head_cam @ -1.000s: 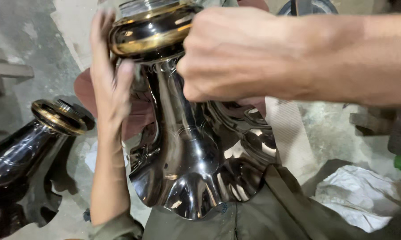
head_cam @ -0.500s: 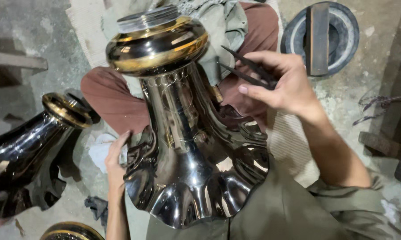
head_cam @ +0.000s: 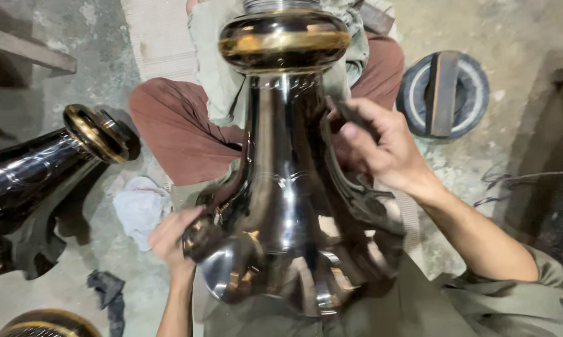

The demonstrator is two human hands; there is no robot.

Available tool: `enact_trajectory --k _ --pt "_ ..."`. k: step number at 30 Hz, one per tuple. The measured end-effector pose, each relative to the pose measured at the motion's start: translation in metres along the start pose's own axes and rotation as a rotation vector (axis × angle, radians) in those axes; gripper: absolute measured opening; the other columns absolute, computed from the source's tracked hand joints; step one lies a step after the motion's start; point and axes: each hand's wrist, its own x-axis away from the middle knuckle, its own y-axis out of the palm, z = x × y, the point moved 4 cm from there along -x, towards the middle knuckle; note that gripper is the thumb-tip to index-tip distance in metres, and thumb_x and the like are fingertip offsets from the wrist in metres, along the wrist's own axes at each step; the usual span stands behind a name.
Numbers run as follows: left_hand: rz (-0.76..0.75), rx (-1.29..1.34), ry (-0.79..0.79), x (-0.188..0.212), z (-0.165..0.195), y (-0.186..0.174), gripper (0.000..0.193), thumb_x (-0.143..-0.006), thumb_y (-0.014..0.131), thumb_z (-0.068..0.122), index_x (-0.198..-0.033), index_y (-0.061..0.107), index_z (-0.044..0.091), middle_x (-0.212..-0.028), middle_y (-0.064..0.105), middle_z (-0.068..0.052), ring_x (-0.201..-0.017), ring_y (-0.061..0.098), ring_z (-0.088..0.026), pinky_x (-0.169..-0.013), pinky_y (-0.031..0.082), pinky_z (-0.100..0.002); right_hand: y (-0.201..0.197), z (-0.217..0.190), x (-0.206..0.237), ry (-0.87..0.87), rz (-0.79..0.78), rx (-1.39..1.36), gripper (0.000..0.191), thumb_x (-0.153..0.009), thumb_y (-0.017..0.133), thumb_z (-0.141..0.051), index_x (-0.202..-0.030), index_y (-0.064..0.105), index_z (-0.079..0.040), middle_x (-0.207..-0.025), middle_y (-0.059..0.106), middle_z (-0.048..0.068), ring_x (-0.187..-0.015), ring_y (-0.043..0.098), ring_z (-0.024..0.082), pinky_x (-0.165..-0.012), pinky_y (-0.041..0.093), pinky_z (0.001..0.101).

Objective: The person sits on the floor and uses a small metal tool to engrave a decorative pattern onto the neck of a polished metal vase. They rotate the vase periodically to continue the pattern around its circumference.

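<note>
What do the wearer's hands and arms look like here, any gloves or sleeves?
No gloves: left hand and right hand are bare, no rings or watch visible. The right arm has an olive-green sleeve pushed up near the elbow; the left forearm is bare.

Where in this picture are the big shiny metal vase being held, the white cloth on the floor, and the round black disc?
shiny metal vase (head_cam: 288,187), head view, on its polished neck.
white cloth (head_cam: 141,209), head view, on its crumpled middle.
round black disc (head_cam: 475,93), head view, on its right rim.

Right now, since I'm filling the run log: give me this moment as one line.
left hand: grips flared base of shiny black metal vase | right hand: dark strip against its neck | second vase: lying at left
</note>
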Motion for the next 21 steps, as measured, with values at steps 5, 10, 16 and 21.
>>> enact_trajectory --k 5,10,16,21 --pt "0.013 -0.141 0.269 -0.006 0.070 -0.019 0.011 -0.079 0.079 -0.002 -0.086 0.070 0.000 -0.078 0.072 -0.012 -0.069 0.069 -0.020 -0.062 0.048 -0.028 -0.008 0.014 -0.017 0.000 0.015 -0.130 0.037 -0.114 0.049 -0.035 -0.128 0.058 -0.002 -0.079 0.055 -0.002 -0.058 0.046 0.004 -0.052 0.037 0.0197" --pt "-0.160 -0.291 0.552 -0.024 0.123 -0.032 0.010 -0.078 0.078 -0.002 -0.088 0.073 -0.003 -0.078 0.072 -0.012 -0.075 0.073 -0.020 -0.061 0.051 -0.027 0.006 0.040 -0.030 -0.011 -0.048 -0.402 0.041 -0.114 0.044 -0.041 -0.128 0.054 -0.003 -0.074 0.053 0.001 -0.047 0.041 0.008 -0.047 0.035 0.0221" --pt "-0.295 -0.350 0.614 -0.040 0.150 -0.035 0.018 -0.075 0.073 0.004 -0.091 0.074 -0.002 -0.081 0.072 -0.012 -0.078 0.073 -0.020 -0.063 0.052 -0.027 0.016 0.069 -0.029 -0.035 0.056 -0.492 0.042 -0.112 0.041 -0.042 -0.130 0.048 -0.005 -0.126 0.060 0.004 -0.048 0.044 0.011 -0.039 0.033 0.0235" --pt "-0.319 -0.262 0.717 -0.038 0.143 -0.030 0.015 -0.078 0.075 0.005 -0.091 0.071 -0.001 -0.085 0.070 -0.009 -0.078 0.071 -0.019 -0.062 0.051 -0.027 0.019 0.080 -0.028 -0.034 0.046 -0.531 0.041 -0.114 0.042 -0.041 -0.135 0.048 -0.006 -0.129 0.055 0.007 -0.051 0.046 0.013 -0.041 0.034 0.0236"
